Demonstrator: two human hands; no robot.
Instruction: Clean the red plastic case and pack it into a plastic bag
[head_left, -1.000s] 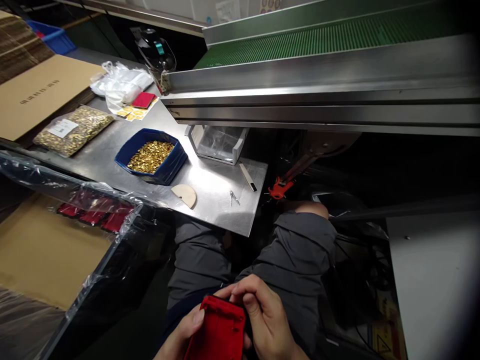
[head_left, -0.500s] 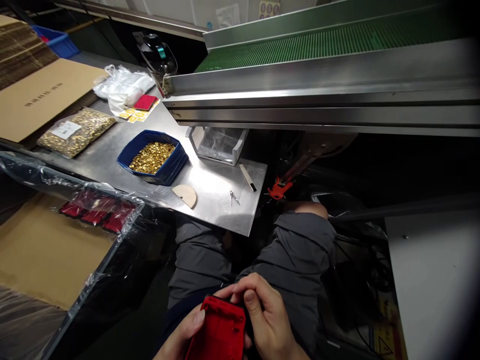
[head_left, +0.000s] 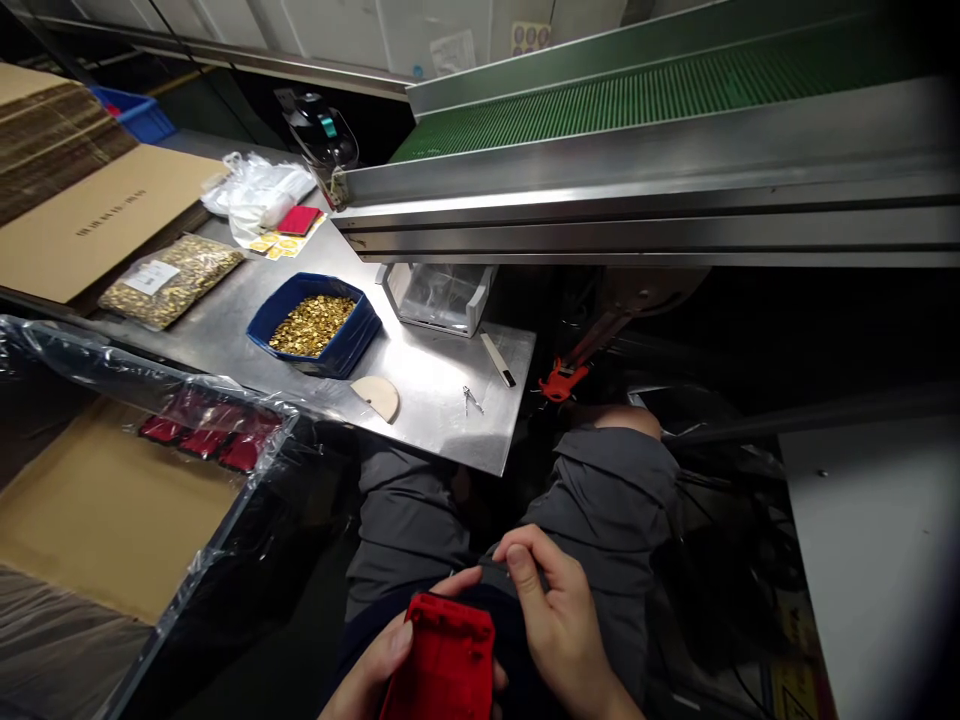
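Note:
A red plastic shell (head_left: 442, 665), hollow side up with small posts inside, rests low over my lap. My left hand (head_left: 381, 660) grips it, thumb on the near left edge and fingers round the outside. Just right of it, apart from the shell, my right hand (head_left: 561, 610) is closed, thumb brought against curled fingers. Whatever may be in that pinch is too small to make out. On the metal table ahead stands a blue bin (head_left: 341, 350) of small gold-coloured pieces (head_left: 313, 325).
A clear-fronted tray (head_left: 439, 297), a white-handled tool (head_left: 497, 360), small metal bits (head_left: 472, 400) and a cut round disc (head_left: 377, 398) lie on the table. A green conveyor (head_left: 600, 105) runs behind. At left, a plastic-lined box (head_left: 112, 520) holds red parts (head_left: 202, 440).
My right hand has drawn away from the red shell, up and to the right. My left hand keeps hold of the shell. The view has shifted slightly.

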